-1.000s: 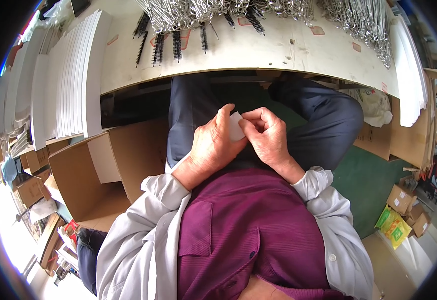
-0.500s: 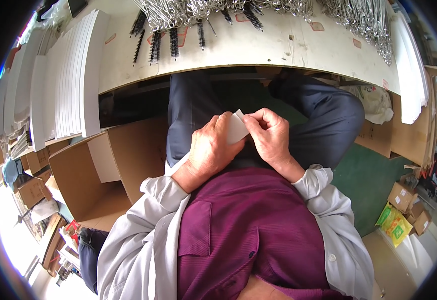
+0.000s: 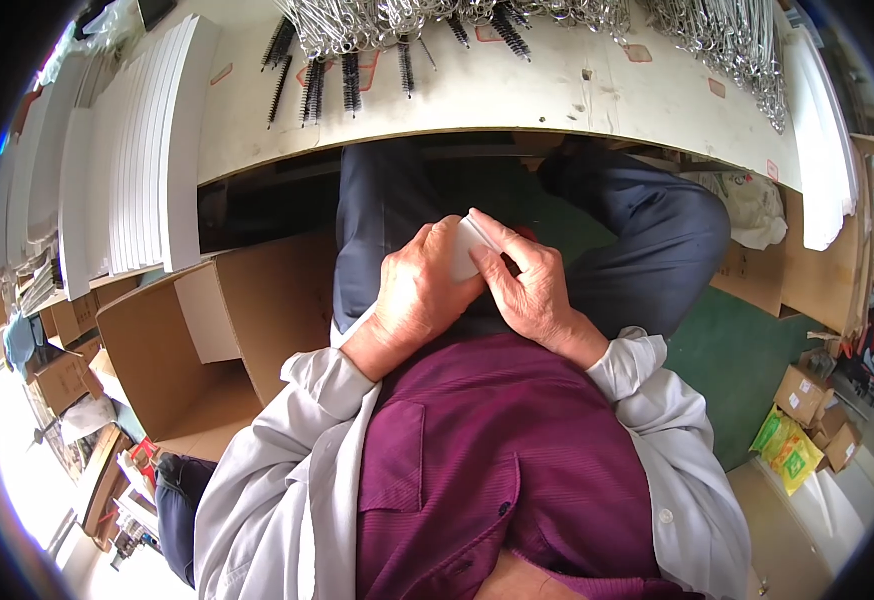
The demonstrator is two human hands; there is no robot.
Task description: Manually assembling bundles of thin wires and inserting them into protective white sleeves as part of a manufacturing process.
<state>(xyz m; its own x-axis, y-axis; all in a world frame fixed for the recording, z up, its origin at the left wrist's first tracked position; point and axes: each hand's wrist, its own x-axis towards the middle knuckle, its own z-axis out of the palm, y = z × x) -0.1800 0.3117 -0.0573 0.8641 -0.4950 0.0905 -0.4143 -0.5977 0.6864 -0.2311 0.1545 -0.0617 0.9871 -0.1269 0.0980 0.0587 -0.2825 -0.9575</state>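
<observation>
Both of my hands meet over my lap, below the edge of the white worktable (image 3: 557, 100). My left hand (image 3: 419, 290) and my right hand (image 3: 529, 285) together grip a small white flat piece (image 3: 472, 248), most of it hidden by the fingers. On the table lie black bristle brushes (image 3: 349, 82) and heaps of twisted wire brush handles (image 3: 427, 15).
An open brown cardboard box (image 3: 212, 340) stands at my left knee. Stacks of white flat sheets (image 3: 147, 160) lean at the table's left end, and more white sheets (image 3: 822, 150) lie at its right. Small cartons and yellow-green packets (image 3: 787, 445) sit on the green floor, right.
The white piece has turned between my fingers and is now more covered by them. My hands stay in the same spot over my lap.
</observation>
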